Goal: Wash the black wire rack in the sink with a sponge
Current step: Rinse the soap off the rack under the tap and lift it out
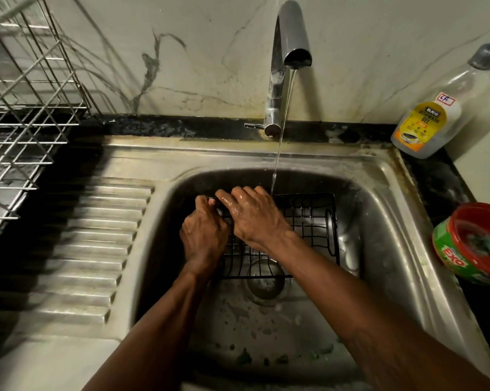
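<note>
Left grip (204,235) is clamping the left corner of the black wire rack (308,218), lying toward the far edge of the sink (385,176). Right grip (252,215) is lying flat and wet across it. It's looking stiff, light and slippery; the outer frame is offering the best hold.

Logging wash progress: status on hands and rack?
Left hand grips black wire rack corner; right hand over far rim, grip unclear. Rack in sink, tap running. No sponge seen.

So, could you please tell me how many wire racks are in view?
2: the black wire rack lies in the sink, and a silver dish rack stands at far left. Others may be out of frame.
</note>
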`<state>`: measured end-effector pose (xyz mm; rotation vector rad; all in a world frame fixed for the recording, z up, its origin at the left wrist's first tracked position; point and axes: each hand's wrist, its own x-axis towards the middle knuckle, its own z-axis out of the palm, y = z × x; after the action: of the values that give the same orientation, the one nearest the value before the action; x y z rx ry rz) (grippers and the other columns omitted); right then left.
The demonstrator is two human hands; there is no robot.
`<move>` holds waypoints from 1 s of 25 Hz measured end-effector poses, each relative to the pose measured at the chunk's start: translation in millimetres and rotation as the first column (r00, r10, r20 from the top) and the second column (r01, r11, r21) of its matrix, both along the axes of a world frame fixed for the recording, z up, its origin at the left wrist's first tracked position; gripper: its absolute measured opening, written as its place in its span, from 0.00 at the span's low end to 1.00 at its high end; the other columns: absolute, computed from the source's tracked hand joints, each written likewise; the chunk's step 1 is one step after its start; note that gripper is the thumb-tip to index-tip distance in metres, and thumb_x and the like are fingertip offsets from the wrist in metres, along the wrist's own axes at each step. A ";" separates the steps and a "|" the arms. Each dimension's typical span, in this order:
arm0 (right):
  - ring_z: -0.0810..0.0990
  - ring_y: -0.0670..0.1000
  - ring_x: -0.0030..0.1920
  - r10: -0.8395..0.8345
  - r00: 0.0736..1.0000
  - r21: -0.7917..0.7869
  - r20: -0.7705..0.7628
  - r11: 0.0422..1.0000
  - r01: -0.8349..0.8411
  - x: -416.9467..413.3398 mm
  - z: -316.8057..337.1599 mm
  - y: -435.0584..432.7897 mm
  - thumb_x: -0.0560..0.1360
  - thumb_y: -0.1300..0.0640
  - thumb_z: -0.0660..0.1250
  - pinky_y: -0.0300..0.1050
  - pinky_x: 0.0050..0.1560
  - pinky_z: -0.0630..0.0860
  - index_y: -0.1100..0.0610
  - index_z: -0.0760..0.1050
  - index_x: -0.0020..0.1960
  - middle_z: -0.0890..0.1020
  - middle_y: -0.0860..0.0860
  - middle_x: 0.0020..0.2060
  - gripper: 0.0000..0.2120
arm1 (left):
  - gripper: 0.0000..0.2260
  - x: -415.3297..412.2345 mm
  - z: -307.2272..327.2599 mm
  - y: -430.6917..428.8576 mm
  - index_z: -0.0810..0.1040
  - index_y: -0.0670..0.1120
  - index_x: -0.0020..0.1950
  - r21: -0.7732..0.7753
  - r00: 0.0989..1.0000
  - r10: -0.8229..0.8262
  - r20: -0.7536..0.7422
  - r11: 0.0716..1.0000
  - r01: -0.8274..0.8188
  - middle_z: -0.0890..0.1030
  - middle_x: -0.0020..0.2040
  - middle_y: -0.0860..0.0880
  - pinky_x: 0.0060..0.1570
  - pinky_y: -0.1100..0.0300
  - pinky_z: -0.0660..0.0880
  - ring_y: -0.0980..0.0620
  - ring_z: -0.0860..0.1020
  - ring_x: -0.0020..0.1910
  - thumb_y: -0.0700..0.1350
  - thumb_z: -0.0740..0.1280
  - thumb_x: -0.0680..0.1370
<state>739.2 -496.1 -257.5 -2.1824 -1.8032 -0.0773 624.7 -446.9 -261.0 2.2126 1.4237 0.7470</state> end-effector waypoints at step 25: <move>0.82 0.55 0.49 -0.250 0.959 0.286 -0.130 0.917 0.278 83.7 -12.4 -76.0 0.76 0.63 0.70 0.52 0.54 0.76 0.54 0.83 0.59 0.86 0.52 0.49 0.13 | 0.12 21.9 -6.8 -4.4 0.76 0.45 0.49 0.018 0.999 -0.043 -0.013 0.999 0.044 0.82 0.38 0.40 0.35 0.52 0.68 0.35 0.80 0.38 0.49 0.57 0.84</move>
<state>823.0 -572.2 -269.9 -2.1516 -1.3361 -0.2898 646.6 -451.3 -267.8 2.2586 1.3753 0.7359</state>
